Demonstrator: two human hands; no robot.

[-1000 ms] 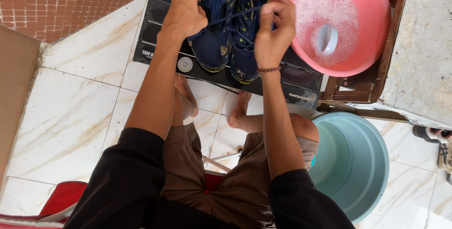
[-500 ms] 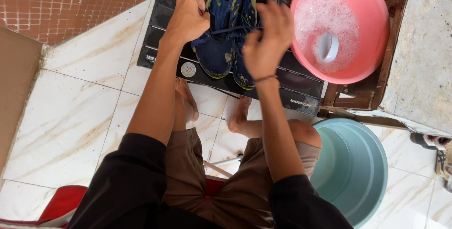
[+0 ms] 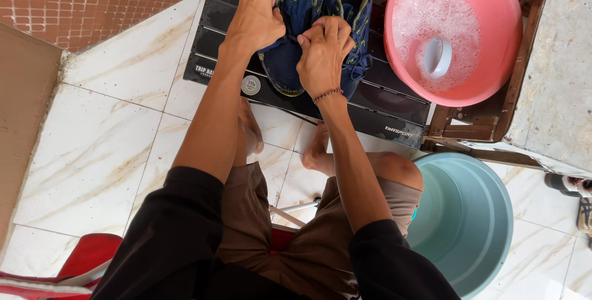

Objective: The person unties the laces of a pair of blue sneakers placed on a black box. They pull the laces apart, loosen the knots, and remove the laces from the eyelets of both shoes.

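Note:
Two blue sneakers with green trim (image 3: 302, 10) lie side by side on a low black slatted table (image 3: 382, 99). My left hand (image 3: 254, 19) is closed in a fist on the left shoe's upper, by its laces. My right hand (image 3: 324, 50) is closed over the middle of the pair, gripping lace or fabric between the two shoes. Both hands sit close together over the toes. I am seated, with my bare feet on the floor just under the table's near edge.
A pink basin (image 3: 453, 32) of soapy water with a small white cup in it sits on the table's right. A teal bucket (image 3: 472, 223) stands by my right knee. A wooden frame and stone slab (image 3: 558, 72) are at the right, white floor tiles at the left.
My right hand has moved left from the right shoe's side to the middle of the pair, closer to my left hand. The view has shifted slightly toward the shoes.

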